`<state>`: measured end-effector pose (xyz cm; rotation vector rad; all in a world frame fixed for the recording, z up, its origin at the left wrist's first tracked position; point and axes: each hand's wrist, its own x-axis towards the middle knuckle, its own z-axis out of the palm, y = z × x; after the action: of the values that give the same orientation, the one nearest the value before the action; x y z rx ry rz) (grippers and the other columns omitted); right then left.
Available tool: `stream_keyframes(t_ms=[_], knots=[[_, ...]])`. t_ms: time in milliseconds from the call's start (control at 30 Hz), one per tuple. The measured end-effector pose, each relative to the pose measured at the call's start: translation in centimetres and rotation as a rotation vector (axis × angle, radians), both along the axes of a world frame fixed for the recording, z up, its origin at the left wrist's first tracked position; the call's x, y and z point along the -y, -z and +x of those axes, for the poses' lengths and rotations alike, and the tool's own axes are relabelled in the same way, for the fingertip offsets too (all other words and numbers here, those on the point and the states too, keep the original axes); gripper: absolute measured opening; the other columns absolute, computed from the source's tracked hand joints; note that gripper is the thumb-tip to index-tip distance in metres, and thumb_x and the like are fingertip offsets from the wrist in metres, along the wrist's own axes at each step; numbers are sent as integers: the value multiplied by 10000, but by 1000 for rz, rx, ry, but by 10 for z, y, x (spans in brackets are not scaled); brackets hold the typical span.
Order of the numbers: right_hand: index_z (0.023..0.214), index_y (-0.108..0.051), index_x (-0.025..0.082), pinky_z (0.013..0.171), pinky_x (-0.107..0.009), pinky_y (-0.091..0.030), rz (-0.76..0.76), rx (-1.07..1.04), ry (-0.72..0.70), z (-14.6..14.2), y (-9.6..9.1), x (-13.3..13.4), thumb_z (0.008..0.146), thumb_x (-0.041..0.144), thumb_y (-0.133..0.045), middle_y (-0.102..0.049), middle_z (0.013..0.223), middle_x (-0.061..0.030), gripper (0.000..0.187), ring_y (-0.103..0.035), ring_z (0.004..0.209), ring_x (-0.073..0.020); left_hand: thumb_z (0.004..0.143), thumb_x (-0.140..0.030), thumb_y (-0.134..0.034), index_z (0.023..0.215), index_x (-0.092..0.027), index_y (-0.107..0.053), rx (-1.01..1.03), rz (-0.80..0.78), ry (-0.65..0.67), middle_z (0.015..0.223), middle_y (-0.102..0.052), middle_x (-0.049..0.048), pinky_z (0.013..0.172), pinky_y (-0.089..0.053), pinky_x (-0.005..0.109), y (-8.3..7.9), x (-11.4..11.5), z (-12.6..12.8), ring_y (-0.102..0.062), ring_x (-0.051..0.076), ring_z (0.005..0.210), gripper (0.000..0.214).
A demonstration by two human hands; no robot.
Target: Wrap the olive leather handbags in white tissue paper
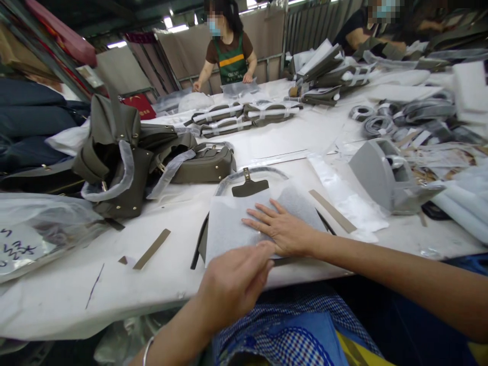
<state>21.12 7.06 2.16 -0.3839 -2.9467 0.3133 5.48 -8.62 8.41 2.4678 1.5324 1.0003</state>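
Note:
A handbag [202, 243] in dark olive lies flat at the table's front edge, mostly hidden under a thin white sheet [229, 223]. My right hand [284, 231] presses on the sheet with its fingers spread. Close beside it, over the bag's near edge, my left hand [238, 277] is closed with the fingers pressed together. What the left fingers hold, if anything, is hidden. Beyond the sheet, an olive closure tab [250, 188] with a metal fitting shows, and a plastic-wrapped handle [263, 169] arches behind it.
Olive handbags [122, 152] with wrapped handles stand at the left, near a clear plastic bag [41, 229]. Strips [152, 249] lie on the table [148, 300]. A grey holder [381, 173] and coiled straps [377, 124] are at the right. A masked co-worker [231, 51] stands across the table.

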Motion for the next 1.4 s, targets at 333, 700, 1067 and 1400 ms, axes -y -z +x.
stream_keyframes(t_ms=[333,700,1067,1400], knots=[[1189,-637,196,1166,-513,-318,-208,-428,30,20,-3,-7,964,249,-557,-678,1226,-87,245,-537,1277,-219,1014,-309,-447,1523,-239,-257,5,-205,-182,1537,-428,85,1164,-383,446,75,-41,-31,-455,206,1379,547],[1107,-690,148,838,-372,-561,-73,-457,-165,22,0,-6,983,128,-478,-689,962,-94,246,-614,913,-194,1000,-317,-480,1518,-266,-270,54,-221,-216,1498,-484,66,1140,-419,440,68,-40,-28,-505,211,1338,562],[1230,-630,161,830,-355,-562,-110,-440,-186,26,5,-4,994,125,-467,-681,1017,-102,290,-610,943,-193,1003,-323,-474,1525,-254,-253,55,-246,-224,1501,-482,64,1150,-406,446,69,-39,-29,-501,211,1341,571],[1138,-680,178,770,-331,-558,-75,-333,-151,22,6,-4,1005,156,-448,-700,966,-79,269,-611,859,-179,1001,-332,-470,1495,-239,-338,10,-242,-210,1481,-505,76,1138,-416,466,67,-40,-28,-495,221,1346,520]])
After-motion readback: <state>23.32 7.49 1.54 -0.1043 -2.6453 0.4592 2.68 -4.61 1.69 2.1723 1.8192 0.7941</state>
